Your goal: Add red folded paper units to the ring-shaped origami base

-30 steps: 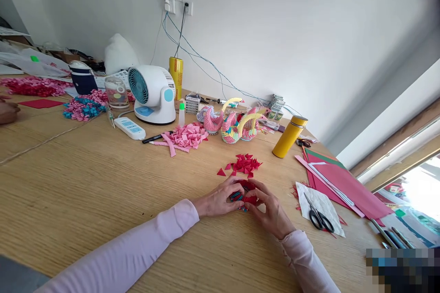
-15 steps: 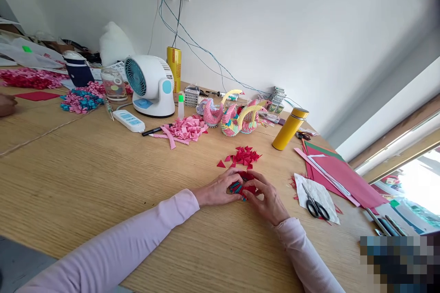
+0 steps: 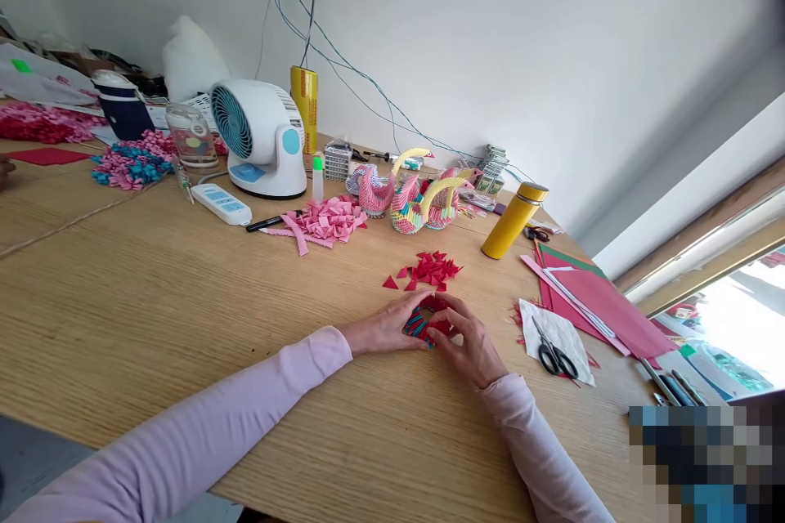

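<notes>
Between my hands, low over the wooden table [image 3: 257, 302], is a ring of folded paper pieces [image 3: 418, 325], red and teal, partly hidden by the fingers. My left hand [image 3: 388, 327] curls round its left side, thumb and fingers against the paper. On the right, my right hand [image 3: 471, 343] grips the rim with bent fingers; whether a separate loose piece is in them I cannot tell. A small pile of red folded paper triangles [image 3: 432, 268] lies just beyond the ring. Farther back stand folded-paper swans [image 3: 408, 212] with yellow necks.
Pink paper pieces [image 3: 334, 221] lie beside a white fan [image 3: 263, 139] and a power strip [image 3: 221, 204]. A yellow flask [image 3: 513, 222] stands right of the swans. Scissors [image 3: 557, 359] rest on a white tissue, near red paper sheets [image 3: 604, 302]. Another person's hand [image 3: 5, 170] shows at left.
The whole view has shifted slightly, with things on the table appearing higher and farther left. My left hand lies flatter along the ring, and the other person's hand has mostly left the frame.
</notes>
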`<action>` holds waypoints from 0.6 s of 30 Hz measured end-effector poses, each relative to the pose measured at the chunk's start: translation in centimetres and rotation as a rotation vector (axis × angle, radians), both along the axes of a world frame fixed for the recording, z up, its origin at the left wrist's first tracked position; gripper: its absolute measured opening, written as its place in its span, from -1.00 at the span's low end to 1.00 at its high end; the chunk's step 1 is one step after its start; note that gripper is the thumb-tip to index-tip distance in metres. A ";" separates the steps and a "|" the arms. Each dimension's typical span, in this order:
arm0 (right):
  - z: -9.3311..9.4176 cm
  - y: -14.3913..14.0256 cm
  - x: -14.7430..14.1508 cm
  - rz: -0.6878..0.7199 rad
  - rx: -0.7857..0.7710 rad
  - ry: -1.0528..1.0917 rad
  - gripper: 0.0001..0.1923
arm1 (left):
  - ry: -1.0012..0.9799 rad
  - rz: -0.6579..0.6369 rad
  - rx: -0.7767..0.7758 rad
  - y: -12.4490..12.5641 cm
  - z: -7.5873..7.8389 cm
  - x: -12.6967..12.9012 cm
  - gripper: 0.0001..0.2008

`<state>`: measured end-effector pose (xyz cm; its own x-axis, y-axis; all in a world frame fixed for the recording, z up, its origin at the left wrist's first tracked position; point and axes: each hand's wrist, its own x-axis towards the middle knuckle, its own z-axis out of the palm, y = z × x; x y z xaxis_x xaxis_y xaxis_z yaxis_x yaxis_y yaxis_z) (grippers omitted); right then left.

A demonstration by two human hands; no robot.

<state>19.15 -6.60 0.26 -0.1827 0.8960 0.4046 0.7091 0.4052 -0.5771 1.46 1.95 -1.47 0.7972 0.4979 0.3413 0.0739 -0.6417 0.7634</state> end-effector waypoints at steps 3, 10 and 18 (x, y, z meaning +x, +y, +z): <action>-0.2 0.1 0.0 -0.014 0.005 -0.011 -0.83 | 0.005 -0.001 0.013 0.0 -0.2 0.1 -0.18; -0.3 0.2 0.1 -0.042 0.018 -0.041 -0.84 | -0.012 0.014 0.023 -0.2 0.1 0.1 -0.21; -0.1 0.4 0.0 -0.036 -0.009 -0.057 -0.84 | 0.010 0.027 -0.004 -0.2 0.0 0.1 -0.21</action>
<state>19.17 -6.19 0.14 -0.1725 0.9060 0.3866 0.7548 0.3737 -0.5390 1.61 1.77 -1.51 0.7871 0.5205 0.3310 0.0989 -0.6362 0.7652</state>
